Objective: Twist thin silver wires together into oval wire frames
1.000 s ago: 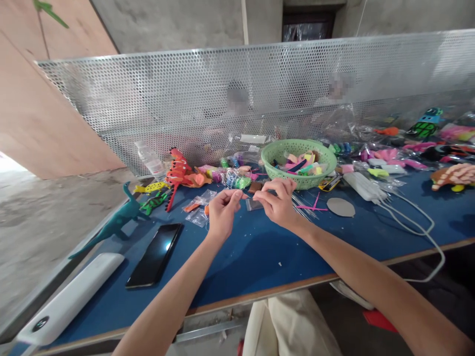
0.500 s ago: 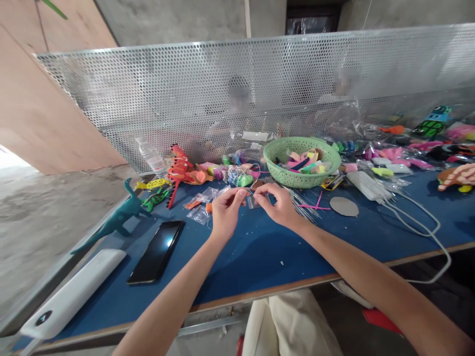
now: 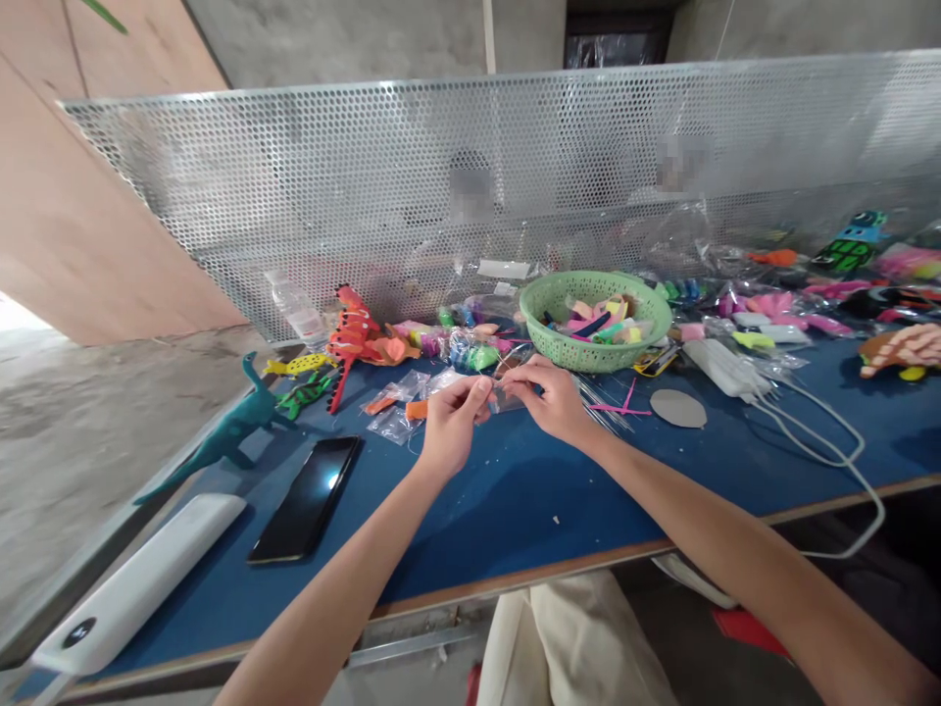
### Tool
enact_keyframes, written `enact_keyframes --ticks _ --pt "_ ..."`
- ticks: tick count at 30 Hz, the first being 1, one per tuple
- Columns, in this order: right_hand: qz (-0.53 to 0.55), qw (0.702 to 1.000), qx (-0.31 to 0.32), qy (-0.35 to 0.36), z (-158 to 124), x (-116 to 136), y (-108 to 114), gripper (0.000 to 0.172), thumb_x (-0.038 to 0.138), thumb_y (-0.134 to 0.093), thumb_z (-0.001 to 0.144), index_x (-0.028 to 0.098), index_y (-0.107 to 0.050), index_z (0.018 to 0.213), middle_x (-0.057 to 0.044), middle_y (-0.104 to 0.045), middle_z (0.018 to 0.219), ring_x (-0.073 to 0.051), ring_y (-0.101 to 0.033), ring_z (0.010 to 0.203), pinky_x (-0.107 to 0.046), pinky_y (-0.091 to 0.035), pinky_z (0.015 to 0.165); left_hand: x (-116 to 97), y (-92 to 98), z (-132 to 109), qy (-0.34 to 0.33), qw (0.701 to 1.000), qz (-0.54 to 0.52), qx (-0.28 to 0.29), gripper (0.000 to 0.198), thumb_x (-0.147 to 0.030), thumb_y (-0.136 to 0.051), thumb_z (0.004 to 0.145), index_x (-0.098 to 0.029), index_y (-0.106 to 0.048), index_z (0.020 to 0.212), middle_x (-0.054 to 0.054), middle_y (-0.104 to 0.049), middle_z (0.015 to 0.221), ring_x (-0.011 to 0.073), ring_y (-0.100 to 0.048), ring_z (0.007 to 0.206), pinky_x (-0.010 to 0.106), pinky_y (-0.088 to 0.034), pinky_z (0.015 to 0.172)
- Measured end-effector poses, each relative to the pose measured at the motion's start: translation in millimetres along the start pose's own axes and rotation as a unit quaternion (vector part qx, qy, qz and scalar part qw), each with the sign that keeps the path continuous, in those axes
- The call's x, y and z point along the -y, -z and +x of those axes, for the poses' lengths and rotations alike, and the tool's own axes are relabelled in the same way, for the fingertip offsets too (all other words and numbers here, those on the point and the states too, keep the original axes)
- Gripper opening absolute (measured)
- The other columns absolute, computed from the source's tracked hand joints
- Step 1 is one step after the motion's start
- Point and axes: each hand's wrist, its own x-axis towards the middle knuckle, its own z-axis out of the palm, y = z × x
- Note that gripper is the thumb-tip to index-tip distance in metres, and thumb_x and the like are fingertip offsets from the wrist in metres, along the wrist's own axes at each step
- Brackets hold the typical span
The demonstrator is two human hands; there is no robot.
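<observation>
The left hand (image 3: 450,417) and right hand (image 3: 545,397) pinched a thin, pale strand (image 3: 497,382), eight o'clock from the round green plastic basket (image 3: 588,355). Half a second earlier it looped visibly upward; now I couldn't read its long axis.

One left hand (image 3: 451,427) and one right hand (image 3: 555,400): two in all. One black phone (image 3: 305,502), one green basket (image 3: 563,351), one teal dinosaur (image 3: 239,422), one yellow spotted figure (image 3: 301,365), one clear bottle (image 3: 295,310), one grey disc (image 3: 677,409), two orange pieces (image 3: 416,410). The thin wires (image 3: 609,422) overlap too closely to count.
</observation>
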Motion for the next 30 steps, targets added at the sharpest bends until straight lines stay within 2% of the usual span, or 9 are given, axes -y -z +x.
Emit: enact_keyframes --ticks 4,11,14,17,21,23,25,28,30 --pt "0.002 1.000 -0.004 -0.006 0.3 -5.5 1.4 0.018 0.032 -0.058 0.098 0.024 -0.074 0.093 -0.003 -0.072 0.088 -0.019 -0.064 0.086 -0.033 -0.050 0.081 -0.5 -1.5 -1.4 0.039 0.999 -0.010 0.034 0.028 -0.042 -0.077 0.081 -0.015 -0.072 0.080 0.002 -0.059 0.069 0.0046 -0.034 0.050 0.019 -0.025 0.044" --pt "0.064 0.995 0.028 -0.067 -1.4 -10.0 -3.9 0.020 0.040 -0.061 0.095 0.023 -0.070 0.095 -0.003 -0.072 0.091 -0.018 -0.066 0.078 -0.029 -0.050 0.068 -4.8 5.7 -2.8 -0.084 0.976 0.201 0.016 0.023 -0.040 -0.074 0.084 -0.017 -0.074 0.087 0.003 -0.068 0.078 0.0089 -0.049 0.058 0.022 -0.039 0.052" --pt "0.105 0.987 -0.007 -0.120 -1.3 -16.7 -8.8 0.024 0.044 -0.059 0.096 0.022 -0.066 0.097 -0.003 -0.070 0.086 -0.017 -0.066 0.074 -0.029 -0.050 0.066 -7.1 8.6 -3.9 -0.166 0.932 0.323 0.017 0.019 -0.037 -0.068 0.090 -0.019 -0.074 0.090 0.003 -0.070 0.080 0.0091 -0.050 0.057 0.023 -0.041 0.054" --pt "0.087 0.980 -0.107 -0.145 1.5 -23.8 -5.6 0.025 0.044 -0.053 0.098 0.021 -0.063 0.095 -0.002 -0.065 0.076 -0.017 -0.062 0.069 -0.029 -0.048 0.064 -4.7 14.4 -1.8 -0.249 0.862 0.440 0.022 0.014 -0.033 -0.066 0.092 -0.021 -0.074 0.093 0.001 -0.074 0.085 0.0092 -0.055 0.058 0.023 -0.044 0.061" --pt "-0.068 0.973 -0.220 -0.035 5.6 -21.2 12.3 0.021 0.035 -0.050 0.100 0.023 -0.066 0.100 -0.006 -0.066 0.094 -0.021 -0.062 0.089 -0.039 -0.049 0.083 3.9 27.6 5.5 -0.290 0.796 0.532 0.013 0.013 -0.031 -0.063 0.094 -0.023 -0.073 0.096 -0.001 -0.077 0.088 0.0096 -0.062 0.060 0.023 -0.046 0.062" --pt "-0.183 0.962 -0.190 0.067 5.9 -15.0 19.6 0.017 0.032 -0.056 0.096 0.027 -0.072 0.097 -0.007 -0.064 0.113 -0.026 -0.057 0.109 -0.047 -0.042 0.100 6.9 32.9 8.4 -0.306 0.771 0.558 0.020 0.013 -0.031 -0.063 0.095 -0.023 -0.073 0.099 -0.001 -0.077 0.087 0.0105 -0.065 0.062 0.023 -0.046 0.062" --pt "-0.267 0.947 -0.107 0.141 5.0 -8.3 21.3 0.015 0.029 -0.062 0.092 0.032 -0.075 0.097 -0.003 -0.059 0.132 -0.029 -0.050 0.121 -0.050 -0.035 0.107 7.7 35.3 9.3 -0.333 0.743 0.579 0.042 0.013 -0.029 -0.062 0.095 -0.023 -0.072 0.101 0.000 -0.077 0.089 0.0119 -0.069 0.069 0.024 -0.048 0.065" --pt "-0.347 0.923 0.002 0.168 2.8 -0.7 15.2 0.021 0.026 -0.062 0.092 0.033 -0.074 0.108 0.001 -0.047 0.151 -0.031 -0.041 0.132 -0.052 -0.031 0.110 7.2 33.8 7.8 -0.384 0.690 0.608 0.083 0.014 -0.022 -0.059 0.096 -0.024 -0.072 0.102 0.000 -0.078 0.098 0.0135 -0.072 0.081 0.025 -0.049 0.071" --pt "-0.385 0.910 0.032 0.151 1.9 2.2 9.8 0.027 0.025 -0.059 0.094 0.030 -0.071 0.118 0.000 -0.041 0.157 -0.032 -0.036 0.136 -0.055 -0.028 0.111 7.1 31.3 6.4 -0.408 0.655 0.627 0.102 0.016 -0.019 -0.057 0.096 -0.024 -0.071 0.104 0.000 -0.078 0.101 0.0137 -0.072 0.082 0.026 -0.049 0.071"
